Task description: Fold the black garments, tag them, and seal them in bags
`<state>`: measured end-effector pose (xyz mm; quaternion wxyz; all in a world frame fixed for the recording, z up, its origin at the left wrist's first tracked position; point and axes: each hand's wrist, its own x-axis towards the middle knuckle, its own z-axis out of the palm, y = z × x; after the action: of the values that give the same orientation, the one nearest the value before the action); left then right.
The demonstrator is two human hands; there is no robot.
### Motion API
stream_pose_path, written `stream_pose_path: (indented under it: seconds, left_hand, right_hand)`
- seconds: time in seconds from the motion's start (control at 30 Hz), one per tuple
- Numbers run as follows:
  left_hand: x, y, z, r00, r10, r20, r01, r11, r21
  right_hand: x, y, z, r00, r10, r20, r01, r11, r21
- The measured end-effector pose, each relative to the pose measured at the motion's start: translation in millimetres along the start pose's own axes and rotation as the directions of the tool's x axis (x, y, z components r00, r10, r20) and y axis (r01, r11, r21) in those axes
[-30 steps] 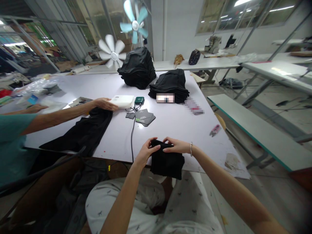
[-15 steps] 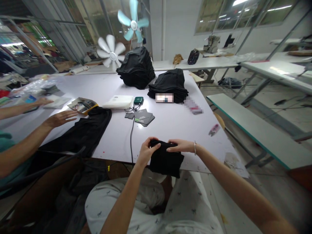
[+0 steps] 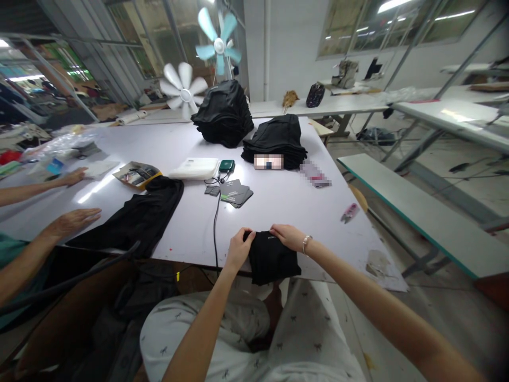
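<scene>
A folded black cloth lies at the front edge of the white table, its lower part reaching the edge. My left hand pinches its upper left corner, thumb on top. My right hand grips the top edge further right, beside small pale lettering. Behind the cloth lie dark grey cards and a green device with a cable. Two stacks of black garments, a taller one and a lower one, stand at the back. Pink snips rest to the right.
At the left, another person's hands are over the table near a spread black garment. A white packet stack and a yellow-edged package lie between. A black cord crosses the front edge. A bench stands right.
The black cloth now lies flatter, with lettering showing at its top edge. My right hand has shifted slightly left and curled its fingers. The other person's nearer hand has moved left and down.
</scene>
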<state>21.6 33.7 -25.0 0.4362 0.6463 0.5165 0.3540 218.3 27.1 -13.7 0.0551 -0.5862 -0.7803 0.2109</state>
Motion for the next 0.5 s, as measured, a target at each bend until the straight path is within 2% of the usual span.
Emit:
stream_pose_path:
  seconds: [0.13, 0.23, 0.37, 0.5]
  left_hand:
    - [4.7, -9.4, 6.9, 0.997, -0.077, 0.006, 0.077, 0.993, -0.086]
    - [4.2, -12.4, 14.9, 0.995, -0.099, -0.015, 0.097, 0.990, -0.102]
    - [-1.0, -11.2, 19.5, 0.994, -0.100, -0.053, 0.095, 0.992, -0.077]
    - [-3.3, -10.9, 10.9, 0.997, -0.055, -0.053, 0.055, 0.998, 0.007]
  right_hand:
    - [-0.8, -5.5, -16.3, 1.000, -0.001, 0.009, 0.002, 0.996, -0.089]
    - [-12.6, -25.3, -21.7, 0.996, 0.020, -0.088, -0.034, 0.986, -0.160]
    - [-30.8, -50.3, 0.6, 0.958, -0.083, -0.274, 0.006, 0.963, -0.271]
    - [-34.6, -47.6, 29.5, 0.950, -0.161, -0.268, 0.061, 0.936, -0.346]
